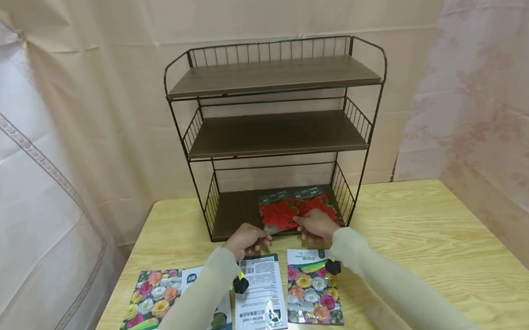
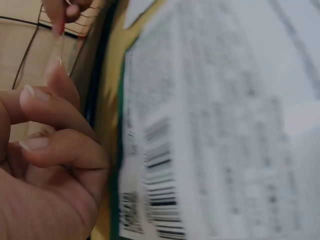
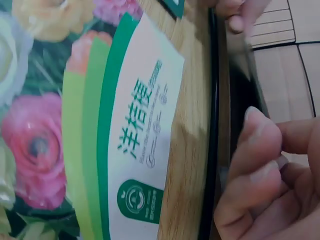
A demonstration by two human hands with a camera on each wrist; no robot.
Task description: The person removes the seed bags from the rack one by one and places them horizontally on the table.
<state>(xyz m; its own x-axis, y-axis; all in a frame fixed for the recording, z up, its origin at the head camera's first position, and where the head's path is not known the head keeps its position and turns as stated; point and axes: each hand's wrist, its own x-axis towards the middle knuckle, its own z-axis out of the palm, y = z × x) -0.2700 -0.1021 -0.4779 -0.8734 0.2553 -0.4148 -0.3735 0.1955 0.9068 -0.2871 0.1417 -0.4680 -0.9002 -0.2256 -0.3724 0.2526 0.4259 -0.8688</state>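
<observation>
A seed packet with red flowers [image 1: 277, 215] lies over the bottom shelf [image 1: 233, 215], its near edge at the shelf's front. My left hand [image 1: 246, 239] pinches that edge near its left corner. At the right corner, my right hand [image 1: 317, 225] pinches the same packet between thumb and fingers. Just to the right, partly behind my right hand, lies a second red-flower packet [image 1: 319, 205] on the shelf. Below my left hand is a white packet [image 2: 220, 130] with a barcode, back side up. A packet with multicoloured flowers [image 3: 37, 145] lies below my right hand.
The dark wire rack has a middle shelf [image 1: 275, 134] and a top shelf [image 1: 274, 74] above my hands. Two more packets, one with multicoloured flowers [image 1: 150, 303] and one partly behind my left sleeve [image 1: 221, 322], lie on the wooden table [image 1: 431, 255]. Curtains [image 1: 108, 123] hang around.
</observation>
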